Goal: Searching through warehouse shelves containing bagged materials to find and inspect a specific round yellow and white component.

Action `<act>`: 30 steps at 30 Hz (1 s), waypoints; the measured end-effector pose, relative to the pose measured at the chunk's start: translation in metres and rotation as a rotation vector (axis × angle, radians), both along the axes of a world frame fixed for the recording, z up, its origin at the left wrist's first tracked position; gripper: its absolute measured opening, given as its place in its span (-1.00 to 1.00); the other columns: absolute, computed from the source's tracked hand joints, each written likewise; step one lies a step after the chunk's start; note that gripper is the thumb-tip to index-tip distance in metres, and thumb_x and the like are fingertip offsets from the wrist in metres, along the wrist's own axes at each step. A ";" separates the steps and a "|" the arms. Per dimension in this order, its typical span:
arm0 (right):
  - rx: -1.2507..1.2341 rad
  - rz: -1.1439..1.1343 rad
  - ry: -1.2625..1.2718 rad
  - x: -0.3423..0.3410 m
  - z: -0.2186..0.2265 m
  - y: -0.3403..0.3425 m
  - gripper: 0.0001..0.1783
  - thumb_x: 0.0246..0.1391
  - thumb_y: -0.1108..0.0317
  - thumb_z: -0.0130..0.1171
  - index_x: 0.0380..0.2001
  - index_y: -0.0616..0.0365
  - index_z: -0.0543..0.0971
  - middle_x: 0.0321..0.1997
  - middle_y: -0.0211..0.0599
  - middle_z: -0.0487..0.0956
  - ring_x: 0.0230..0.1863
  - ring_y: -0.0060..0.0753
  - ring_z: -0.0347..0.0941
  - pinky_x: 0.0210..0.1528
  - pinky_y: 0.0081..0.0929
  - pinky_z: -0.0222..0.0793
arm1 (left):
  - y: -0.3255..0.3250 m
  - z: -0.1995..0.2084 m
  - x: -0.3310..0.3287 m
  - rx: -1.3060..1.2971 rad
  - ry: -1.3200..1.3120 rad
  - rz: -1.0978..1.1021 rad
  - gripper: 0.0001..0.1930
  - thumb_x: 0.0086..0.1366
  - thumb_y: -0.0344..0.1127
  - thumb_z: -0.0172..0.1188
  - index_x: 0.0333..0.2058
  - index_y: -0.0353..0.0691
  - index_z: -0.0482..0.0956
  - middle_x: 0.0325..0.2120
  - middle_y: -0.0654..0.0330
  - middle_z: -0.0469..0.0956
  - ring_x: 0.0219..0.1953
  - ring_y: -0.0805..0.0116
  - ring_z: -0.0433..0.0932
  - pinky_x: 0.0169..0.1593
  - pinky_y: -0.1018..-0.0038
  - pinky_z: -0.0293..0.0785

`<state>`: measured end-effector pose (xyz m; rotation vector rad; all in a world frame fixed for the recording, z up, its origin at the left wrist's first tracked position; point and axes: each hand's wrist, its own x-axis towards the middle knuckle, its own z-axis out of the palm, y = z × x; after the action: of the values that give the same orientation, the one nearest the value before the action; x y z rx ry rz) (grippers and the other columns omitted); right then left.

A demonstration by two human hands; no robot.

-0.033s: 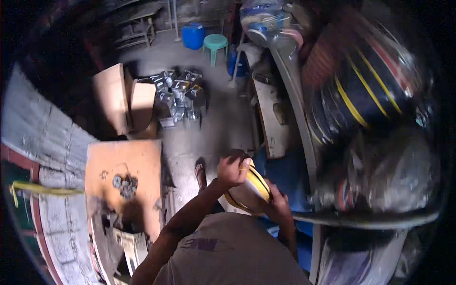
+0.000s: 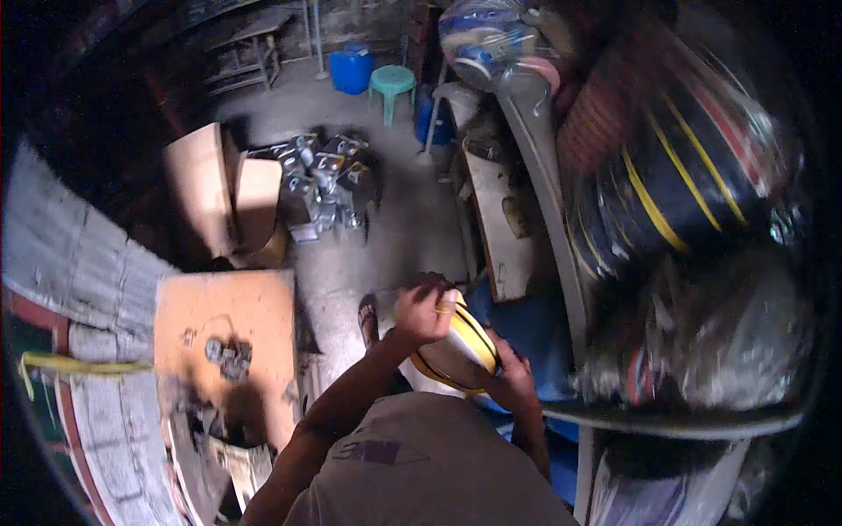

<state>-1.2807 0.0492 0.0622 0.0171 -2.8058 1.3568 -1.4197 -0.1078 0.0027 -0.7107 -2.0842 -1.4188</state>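
Observation:
In front of my body is a rounded yellow-and-white piece with black edging (image 2: 474, 337), its exact kind unclear. My left hand (image 2: 424, 314) is closed on its upper left edge, the thumb near the yellow band. Around the lower right side, the fingers of my right hand (image 2: 516, 379) grip the same piece. Its underside is partly hidden by my hands and the shadow.
To my left stands an orange-brown wooden board tabletop (image 2: 228, 302) with small metal parts (image 2: 230, 358). Ahead lie a pile of plastic-wrapped items (image 2: 324, 184) and an open cardboard box (image 2: 200, 188). A green stool (image 2: 391, 81) and blue container (image 2: 352, 72) are farther off. Large wrapped bundles (image 2: 675, 167) fill the right.
The view has shifted slightly, so the surroundings sit a little differently in it. Both hands keep their hold on the yellow-and-white piece, which shows a bit more of its pale face.

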 end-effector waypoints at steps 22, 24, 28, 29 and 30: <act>-0.233 0.292 0.106 -0.513 -0.076 -0.004 -0.25 0.02 0.31 0.33 0.23 0.22 0.24 0.14 0.02 0.44 0.13 -0.06 0.44 0.19 -0.23 0.33 | -0.090 0.020 -0.483 0.480 -0.207 0.502 -0.53 0.48 -0.12 -0.11 -0.44 -0.42 0.53 -0.59 0.14 0.52 -0.52 0.41 0.42 -0.41 0.39 0.35; -0.222 0.250 0.022 -0.535 -0.083 -0.010 -0.23 0.01 0.31 0.34 0.24 0.21 0.23 0.13 0.02 0.45 0.13 -0.07 0.44 0.19 -0.23 0.33 | -0.090 0.020 -0.502 0.650 -0.305 0.540 -0.50 0.47 -0.03 -0.07 -0.39 -0.44 0.53 -0.54 0.19 0.53 -0.48 0.45 0.42 -0.39 0.45 0.34; -0.259 0.224 -0.077 -0.573 -0.079 -0.009 -0.27 -0.01 0.31 0.35 0.21 0.21 0.29 0.07 -0.04 0.52 0.09 -0.09 0.46 0.18 -0.24 0.34 | -0.099 -0.012 -0.548 0.659 -0.323 0.679 -0.50 0.46 -0.04 -0.08 -0.33 -0.46 0.54 -0.48 0.10 0.56 -0.43 0.36 0.51 -0.26 0.39 0.50; -0.262 0.219 -0.075 -0.581 -0.077 -0.009 -0.27 -0.01 0.31 0.35 0.21 0.21 0.29 0.07 -0.04 0.52 0.09 -0.09 0.46 0.18 -0.24 0.34 | -0.109 -0.028 -0.560 0.656 -0.323 0.673 -0.50 0.46 -0.04 -0.08 -0.33 -0.46 0.54 -0.48 0.10 0.56 -0.43 0.36 0.51 -0.26 0.39 0.50; -0.273 0.241 -0.046 -0.590 -0.074 -0.007 -0.31 -0.01 0.31 0.35 0.18 0.21 0.33 0.04 -0.08 0.54 0.06 -0.11 0.49 0.16 -0.24 0.36 | -0.127 -0.059 -0.574 0.515 -0.294 0.709 -0.54 0.46 -0.06 -0.09 -0.23 -0.44 0.53 -0.41 0.04 0.57 -0.36 0.31 0.53 -0.22 0.35 0.50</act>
<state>-1.8712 0.0426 -0.0119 0.3311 -2.6976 1.8024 -1.9942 -0.2347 -0.0564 0.4285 -1.7589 -1.5633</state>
